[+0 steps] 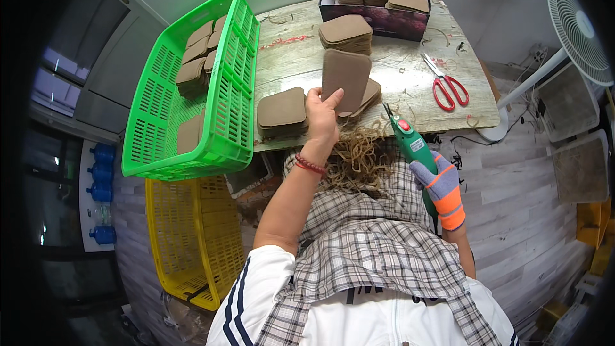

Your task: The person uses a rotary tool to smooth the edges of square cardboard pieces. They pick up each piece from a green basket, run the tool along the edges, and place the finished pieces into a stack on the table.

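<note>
My left hand (323, 117) grips a brown rounded-corner pad (346, 75) by its lower edge and holds it raised, thumb on its face. In a grey and orange glove, my right hand (442, 186) is wrapped round a green handheld electric tool (411, 139) with a red button. Its thin dark tip points up toward the table, apart from the pad. Beside my left hand lies a low stack of pads (282, 109); more pads (370, 97) lie partly hidden behind the raised one. A tangle of brown trimmed strips (359, 160) covers my lap at the table edge.
A green plastic crate (221, 147) with pads stands at the table's left, above a yellow crate (192, 237). Farther back are a pad stack (346, 29) and a dark box (371, 19) of pads. Red-handled scissors (450, 91) lie right; a white fan (576, 25) stands beyond.
</note>
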### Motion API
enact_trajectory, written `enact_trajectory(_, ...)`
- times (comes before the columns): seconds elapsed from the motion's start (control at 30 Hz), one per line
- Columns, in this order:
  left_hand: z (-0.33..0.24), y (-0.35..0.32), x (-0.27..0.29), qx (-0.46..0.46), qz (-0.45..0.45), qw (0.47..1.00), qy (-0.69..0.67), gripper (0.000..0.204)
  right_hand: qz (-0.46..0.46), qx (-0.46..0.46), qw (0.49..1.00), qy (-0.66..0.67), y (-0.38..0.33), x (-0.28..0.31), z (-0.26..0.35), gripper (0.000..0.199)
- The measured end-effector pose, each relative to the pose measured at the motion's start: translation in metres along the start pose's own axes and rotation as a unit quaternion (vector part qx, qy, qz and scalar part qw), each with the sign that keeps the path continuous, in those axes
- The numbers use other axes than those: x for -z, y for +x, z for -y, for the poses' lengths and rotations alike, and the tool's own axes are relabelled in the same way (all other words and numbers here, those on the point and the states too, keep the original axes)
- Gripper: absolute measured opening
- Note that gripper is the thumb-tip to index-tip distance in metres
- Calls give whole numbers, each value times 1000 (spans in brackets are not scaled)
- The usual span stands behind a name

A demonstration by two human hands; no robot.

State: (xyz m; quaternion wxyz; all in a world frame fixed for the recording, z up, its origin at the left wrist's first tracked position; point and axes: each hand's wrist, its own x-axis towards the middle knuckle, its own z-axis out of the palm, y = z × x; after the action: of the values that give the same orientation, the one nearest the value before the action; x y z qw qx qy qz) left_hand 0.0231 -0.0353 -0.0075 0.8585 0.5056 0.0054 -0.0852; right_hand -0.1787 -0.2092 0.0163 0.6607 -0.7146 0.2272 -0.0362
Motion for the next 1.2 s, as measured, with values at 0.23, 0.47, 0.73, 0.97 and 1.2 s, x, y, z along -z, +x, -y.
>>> enact_trajectory(0.23, 7, -28, -43, 82, 23, 941, -326, 33, -15, 4, 1000, 15, -3, -1, 12, 29)
enact_trajectory(0.47, 17, -35, -54, 104, 42, 921, -373, 34, -13, -6, 998, 58, -9, -2, 25, 26)
enact_trajectory(0.73, 37, -52, -45, 130, 84, 932, -328, 33, -25, 31, 998, 46, -9, 3, 26, 22)
enact_trajectory(0.97, 46, -69, -27, 137, 142, 947, -252, 30, -36, 34, 996, 71, -11, 4, 37, 19)
enact_trajectory(1.2, 17, -56, 11, 92, 165, 976, -113, 29, -6, 25, 999, 22, -16, 6, 41, 27)
